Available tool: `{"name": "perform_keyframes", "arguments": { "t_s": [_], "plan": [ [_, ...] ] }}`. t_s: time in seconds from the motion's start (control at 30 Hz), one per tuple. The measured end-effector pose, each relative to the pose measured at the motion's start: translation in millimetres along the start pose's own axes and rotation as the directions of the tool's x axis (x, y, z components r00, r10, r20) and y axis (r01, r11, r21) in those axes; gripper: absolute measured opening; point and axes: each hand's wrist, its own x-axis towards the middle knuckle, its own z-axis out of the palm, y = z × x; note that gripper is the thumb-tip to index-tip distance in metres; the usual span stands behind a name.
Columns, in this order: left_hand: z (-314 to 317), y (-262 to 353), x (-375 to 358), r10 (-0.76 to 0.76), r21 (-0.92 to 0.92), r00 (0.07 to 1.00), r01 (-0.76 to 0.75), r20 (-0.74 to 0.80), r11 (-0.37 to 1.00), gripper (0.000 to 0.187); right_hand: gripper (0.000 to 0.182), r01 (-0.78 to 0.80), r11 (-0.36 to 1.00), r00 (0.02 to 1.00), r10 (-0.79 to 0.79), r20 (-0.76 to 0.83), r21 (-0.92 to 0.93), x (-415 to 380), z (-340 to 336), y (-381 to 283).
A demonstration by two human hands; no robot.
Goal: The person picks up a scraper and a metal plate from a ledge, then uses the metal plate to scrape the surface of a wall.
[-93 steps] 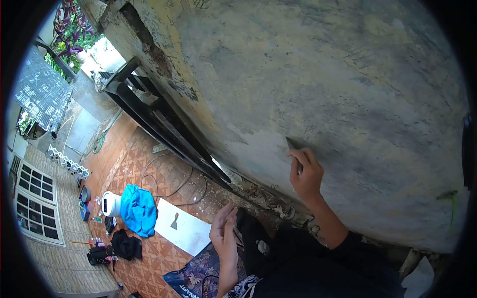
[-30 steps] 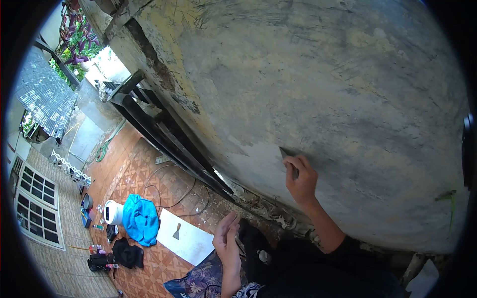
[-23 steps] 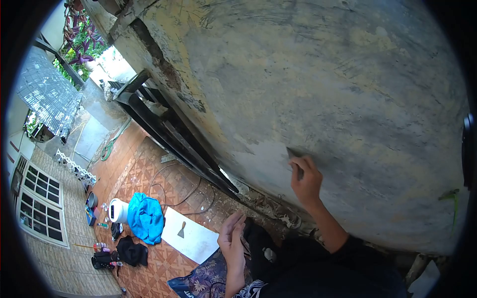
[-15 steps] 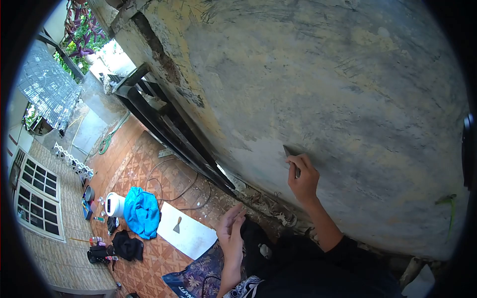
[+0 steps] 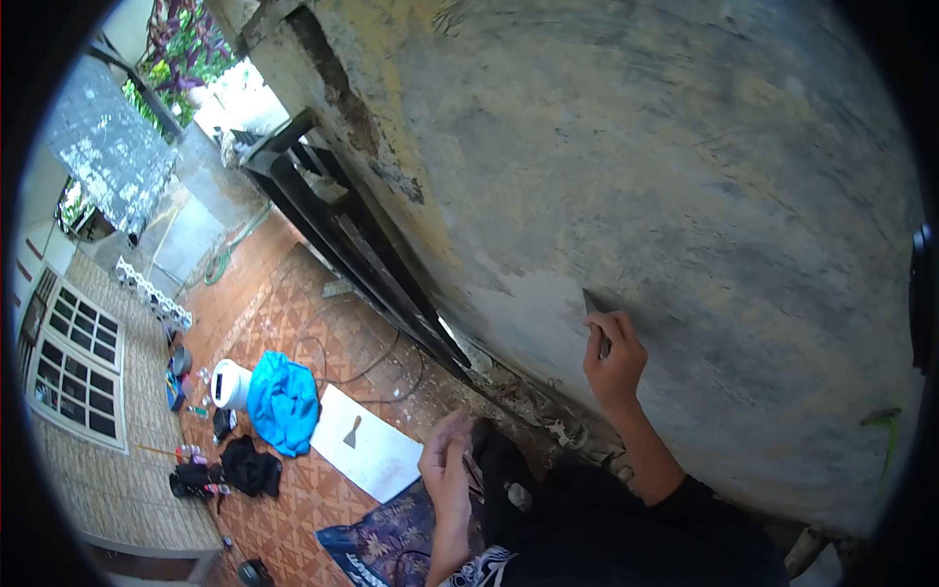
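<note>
Far left on tiled floor [image 5: 293, 509]: blue cloth [image 5: 284, 399], white board [image 5: 372, 455]. Left hand [image 5: 445, 479] loosely open, empty. Right hand [image 5: 614, 360] gripping scraper [image 5: 593, 308] against stained wall [image 5: 685, 196], seemingly mid-scrape; next stroke likely needs firm, flat pressure.

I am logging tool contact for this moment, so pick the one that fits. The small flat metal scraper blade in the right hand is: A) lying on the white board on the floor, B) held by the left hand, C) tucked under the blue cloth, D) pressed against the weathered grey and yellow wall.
D: the right hand grips the small flat metal scraper blade with its tip against the weathered grey and yellow wall.
</note>
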Motion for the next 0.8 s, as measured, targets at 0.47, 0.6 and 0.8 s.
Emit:
{"name": "perform_keyframes", "arguments": {
  "t_s": [0.47, 0.6, 0.8],
  "plan": [
    [41, 5, -5, 0.046, -0.051, 0.978, -0.036, 0.206, 0.998, 0.027, 0.012, 0.104, 0.985, 0.987, -0.120, 0.109, 0.138, 35, 12, -12],
    [34, 11, 4, 0.079, -0.046, 0.967, -0.070, 0.242, 0.996, 0.028, 0.013, 0.138, 0.958, 0.978, -0.172, 0.117, 0.252, 43, -5, -32],
    [24, 27, 42, 0.117, -0.010, 0.967, -0.118, 0.228, 0.993, 0.027, 0.024, -0.174, 0.883, 0.984, 0.143, 0.103, 0.437, 33, -26, -36]
  ]
}}
